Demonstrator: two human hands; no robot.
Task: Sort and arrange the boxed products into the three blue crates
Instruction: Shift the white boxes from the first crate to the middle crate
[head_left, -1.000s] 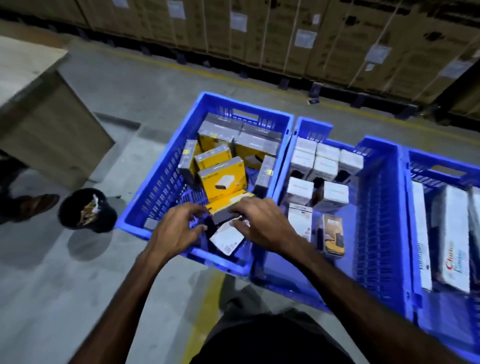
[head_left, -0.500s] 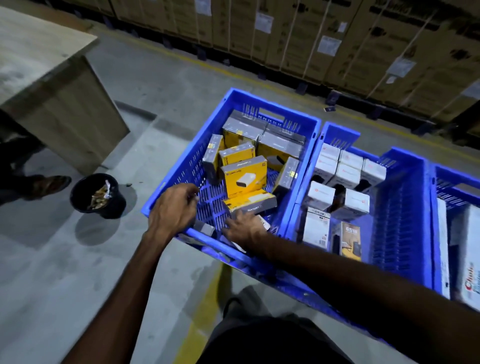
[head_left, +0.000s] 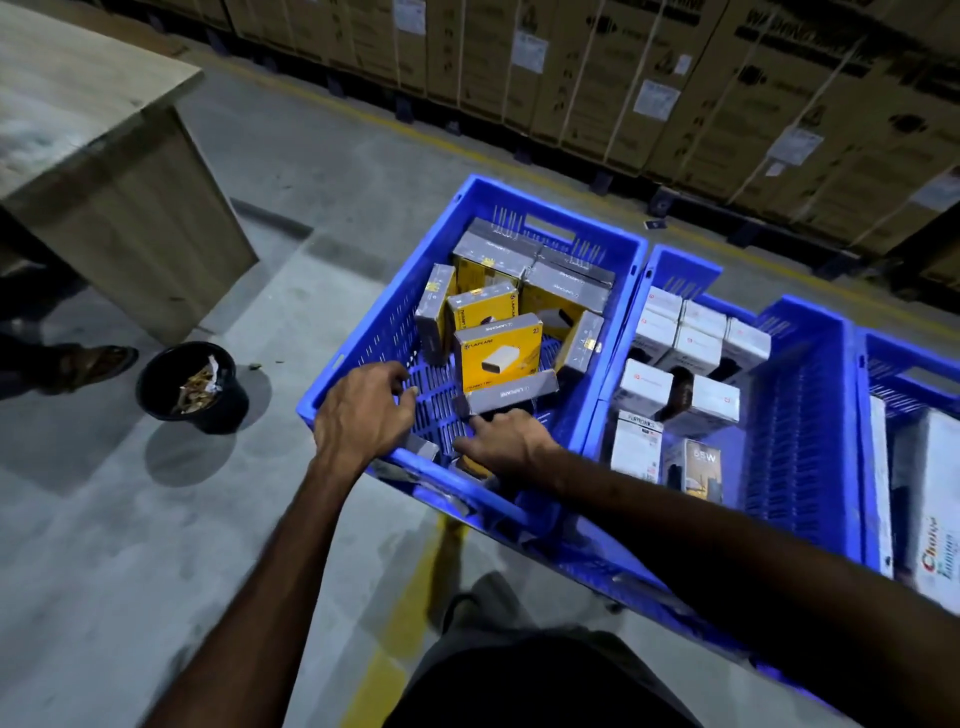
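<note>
Head view, near first: left hand (head_left: 363, 410) at left crate (head_left: 358, 343) near rim, fingers loosely curled, holding nothing visible. Right hand (head_left: 506, 441) reaching low inside, forefinger touching grey box (head_left: 511, 397), grip unclear, likely nudging into row. Beyond: yellow boxes (head_left: 498, 356) packed upright. Middle crate (head_left: 800, 395) with white boxes (head_left: 675, 338); right crate (head_left: 883, 358) at edge.
</note>
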